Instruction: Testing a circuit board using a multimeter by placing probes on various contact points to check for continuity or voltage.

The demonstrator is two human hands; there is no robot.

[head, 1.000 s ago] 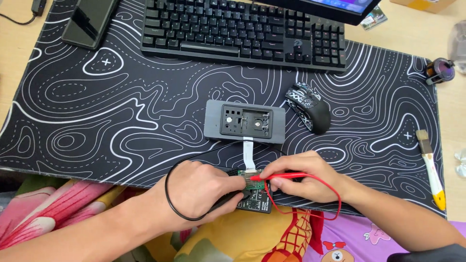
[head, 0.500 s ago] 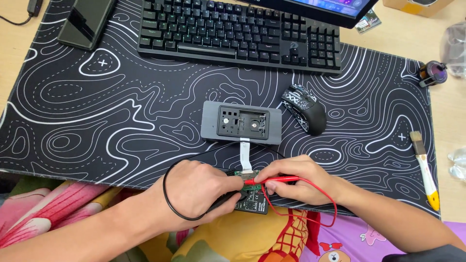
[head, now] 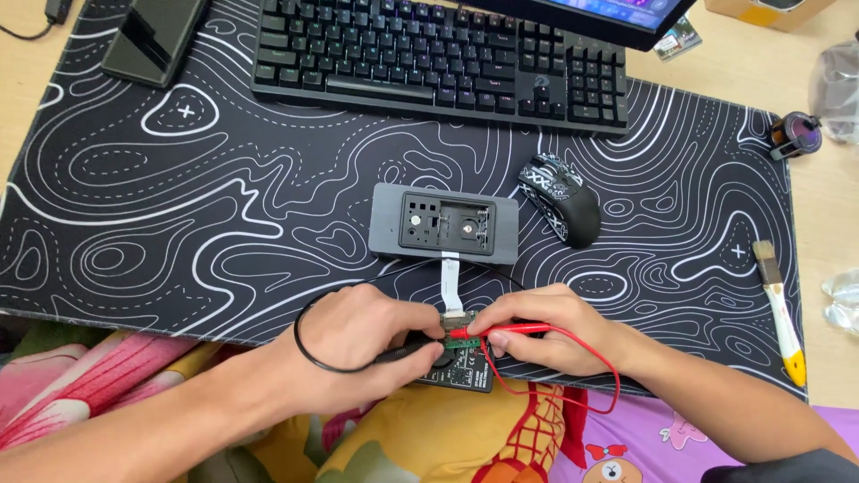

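We pinched a thin red probe point(head: 501, 330) in our right hand point(head: 546, 335) and a black probe point(head: 403, 352) in our left hand point(head: 358, 344), both tips on the small green circuit board point(head: 458, 356) at the near edge of the black, white-lined desk mat point(head: 224, 206). A white flat ribbon cable point(head: 452, 284) joined it to the grey rectangular plastic housing point(head: 444, 224). Our fingers hid the contact points.

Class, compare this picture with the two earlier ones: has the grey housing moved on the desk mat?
No. The grey housing lies at the same spot on the mat's white line pattern, just left of the mouse. Only the camera view shifted slightly.
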